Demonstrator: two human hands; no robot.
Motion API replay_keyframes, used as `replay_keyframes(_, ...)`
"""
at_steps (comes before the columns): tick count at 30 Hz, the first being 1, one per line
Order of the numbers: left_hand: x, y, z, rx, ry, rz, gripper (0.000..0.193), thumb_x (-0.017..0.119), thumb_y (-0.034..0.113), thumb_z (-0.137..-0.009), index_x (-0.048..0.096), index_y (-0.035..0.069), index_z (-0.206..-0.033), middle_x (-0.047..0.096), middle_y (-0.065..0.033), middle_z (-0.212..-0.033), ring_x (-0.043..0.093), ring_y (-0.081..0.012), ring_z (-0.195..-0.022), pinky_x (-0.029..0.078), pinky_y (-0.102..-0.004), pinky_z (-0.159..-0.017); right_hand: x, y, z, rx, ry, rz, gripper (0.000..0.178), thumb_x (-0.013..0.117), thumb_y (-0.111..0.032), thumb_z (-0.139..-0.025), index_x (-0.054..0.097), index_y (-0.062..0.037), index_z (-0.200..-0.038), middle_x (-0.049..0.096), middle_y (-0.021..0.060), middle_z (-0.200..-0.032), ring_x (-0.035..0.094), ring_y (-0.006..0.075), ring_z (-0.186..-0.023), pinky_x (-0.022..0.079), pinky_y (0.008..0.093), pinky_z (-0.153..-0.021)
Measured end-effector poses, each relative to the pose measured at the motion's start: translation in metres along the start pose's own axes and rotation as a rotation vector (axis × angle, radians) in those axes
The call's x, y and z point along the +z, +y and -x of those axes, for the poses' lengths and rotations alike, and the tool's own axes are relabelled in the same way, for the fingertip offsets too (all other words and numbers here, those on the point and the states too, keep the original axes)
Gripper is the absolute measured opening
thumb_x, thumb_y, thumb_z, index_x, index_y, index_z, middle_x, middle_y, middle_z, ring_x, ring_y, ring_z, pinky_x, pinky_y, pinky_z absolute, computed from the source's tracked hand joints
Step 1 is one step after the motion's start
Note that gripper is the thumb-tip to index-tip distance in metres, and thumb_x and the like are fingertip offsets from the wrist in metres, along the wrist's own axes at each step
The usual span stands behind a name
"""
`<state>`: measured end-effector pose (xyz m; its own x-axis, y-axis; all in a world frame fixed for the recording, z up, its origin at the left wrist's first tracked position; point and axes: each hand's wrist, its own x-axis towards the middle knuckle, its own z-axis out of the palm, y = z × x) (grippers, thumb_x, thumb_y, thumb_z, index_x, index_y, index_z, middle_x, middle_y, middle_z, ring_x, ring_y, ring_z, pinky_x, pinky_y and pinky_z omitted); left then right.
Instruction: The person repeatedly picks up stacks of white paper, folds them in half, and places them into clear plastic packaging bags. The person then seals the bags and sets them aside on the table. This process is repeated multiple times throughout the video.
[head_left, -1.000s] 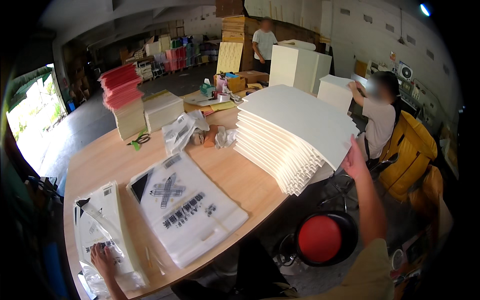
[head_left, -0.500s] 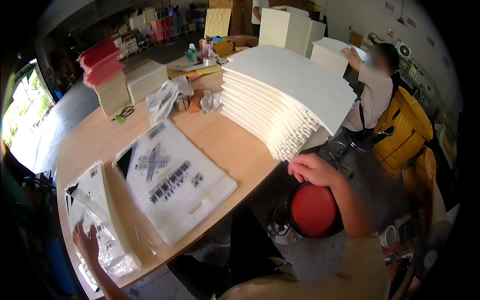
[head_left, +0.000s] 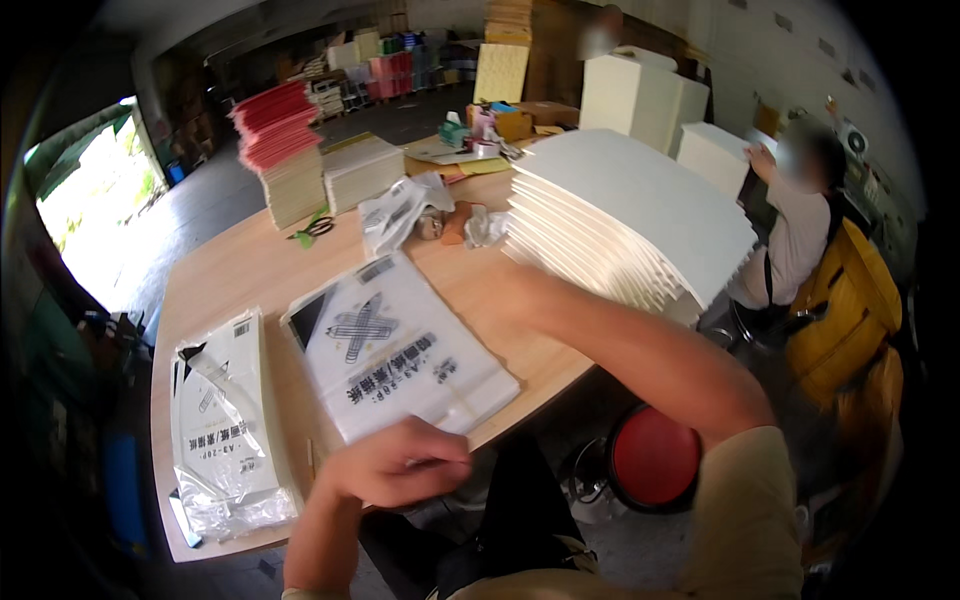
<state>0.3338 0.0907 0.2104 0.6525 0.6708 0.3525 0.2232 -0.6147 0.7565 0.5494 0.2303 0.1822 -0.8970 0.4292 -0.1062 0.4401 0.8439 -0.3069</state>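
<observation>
My left hand (head_left: 408, 462) is closed with its fingers curled, over the near edge of a flat pile of printed plastic bags (head_left: 400, 350); nothing shows in it. Further in, my right hand (head_left: 505, 290) hovers between those bags and a tall fanned stack of white paper (head_left: 640, 190). Motion smears its fingers, and I cannot make out anything held. At the left of the table lies a pile of paper packs in clear printed wrapping (head_left: 228, 430), away from both hands.
On the wooden table (head_left: 225, 265) are red-topped (head_left: 277, 130) and pale (head_left: 365, 170) paper stacks, scissors (head_left: 316, 228) and crumpled plastic (head_left: 400, 212). A red stool (head_left: 655, 457) stands below the near edge. A co-worker (head_left: 790, 220) is at the right, by a yellow bag (head_left: 845, 300).
My left hand has left the wrapped packs at the left and moved right, its fingers now curled. My right hand has swung from above the stool leftward over the table. The view has shifted.
</observation>
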Motion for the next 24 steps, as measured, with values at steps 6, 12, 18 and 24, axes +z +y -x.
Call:
replay_keyframes(6, -0.019, -0.027, 0.013, 0.034, 0.602, 0.578, 0.025, 0.054, 0.015, -0.094, 0.049, 0.007, -0.071, 0.048, 0.0001, -0.060, 0.041, -0.0108, -0.050, 0.031, -0.0270, -0.048, -0.095, 0.010, -0.040, 0.120, -0.030, 0.405, 0.023, 0.059, -0.017, -0.094, 0.070, -0.0039, -0.110, 0.073, 0.0084, -0.089, 0.070, 0.0215, -0.083, 0.055, 0.0352, -0.072)
replay_keyframes(12, 0.030, -0.090, 0.026, -0.336, 0.734, 0.711, 0.034, 0.049, 0.017, -0.103, 0.045, 0.010, -0.070, 0.038, 0.0058, -0.060, 0.029, -0.0044, -0.051, 0.024, -0.0255, -0.047, -0.123, -0.051, -0.008, -0.032, 0.054, -0.404, 0.023, 0.053, -0.020, -0.096, 0.070, -0.0052, -0.092, 0.071, 0.0126, -0.091, 0.068, 0.0273, -0.077, 0.052, 0.0402, -0.073)
replay_keyframes(18, 0.042, -0.108, 0.027, -0.408, 0.695, 0.525, 0.035, 0.055, 0.017, -0.102, 0.051, 0.007, -0.068, 0.048, 0.0029, -0.059, 0.041, -0.0053, -0.052, 0.033, -0.0240, -0.049, -0.101, -0.028, 0.032, 0.295, 0.250, -0.105, 0.022, 0.057, -0.023, -0.095, 0.067, -0.0049, -0.103, 0.069, 0.0129, -0.095, 0.064, 0.0289, -0.095, 0.048, 0.0379, -0.086)
replay_keyframes(24, 0.079, -0.141, 0.057, -0.603, 0.626, 0.214, 0.034, 0.061, 0.023, -0.100, 0.059, 0.004, -0.072, 0.056, 0.0017, -0.062, 0.049, -0.0051, -0.056, 0.039, -0.0238, -0.051, -0.082, -0.012, 0.076, 0.071, 0.571, 0.195, 0.058, 0.065, -0.032, -0.093, 0.047, -0.0030, -0.140, 0.049, 0.0140, -0.145, 0.041, 0.0325, -0.138, 0.031, 0.0438, -0.114)
